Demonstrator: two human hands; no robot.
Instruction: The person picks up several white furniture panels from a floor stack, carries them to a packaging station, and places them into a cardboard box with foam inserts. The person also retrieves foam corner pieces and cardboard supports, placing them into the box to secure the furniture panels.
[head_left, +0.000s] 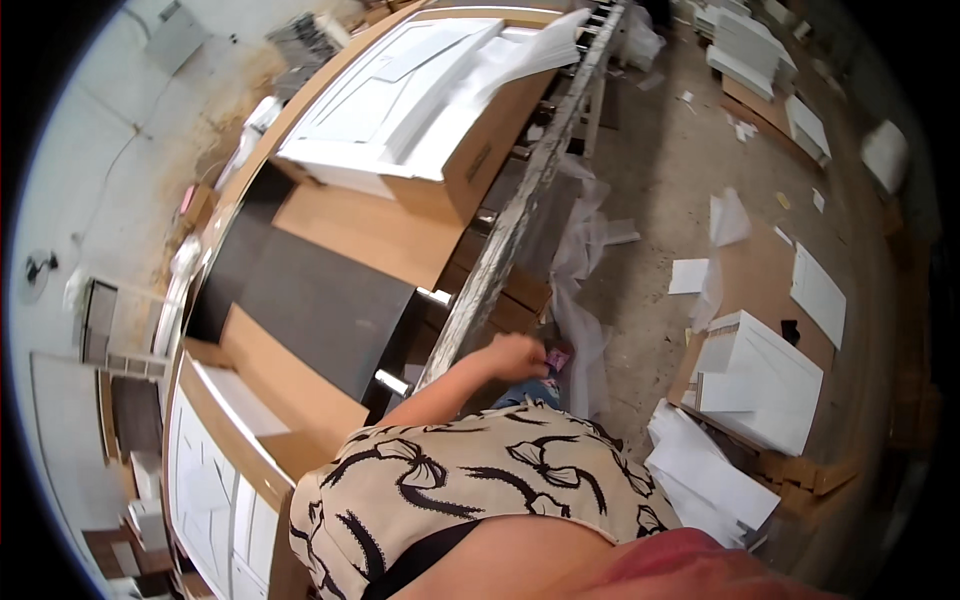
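Observation:
My left hand [515, 357] hangs beside the weathered rail of the conveyor [470, 310], its fingers loosely curled and nothing visible in them. Just past the fingertips shows a small pink thing [557, 357], too small to name. Left of the hand, an open cardboard box [400, 225] on the conveyor holds a stack of white panels [400, 95] with foam sheeting [520, 60]. Nearer my body lies another opened carton [270, 380] with white panels [205, 490]. Between the two boxes runs a dark belt surface [310, 290]. My right hand is out of view.
On the floor to the right, white panels [765, 380] rest on cardboard [750, 275], with white sheets [710, 480] nearby. Crumpled foam wrap [580, 290] trails along the conveyor's side. Farther off stand stacked white pieces [750, 55]. A pale wall [80, 180] rises at the left.

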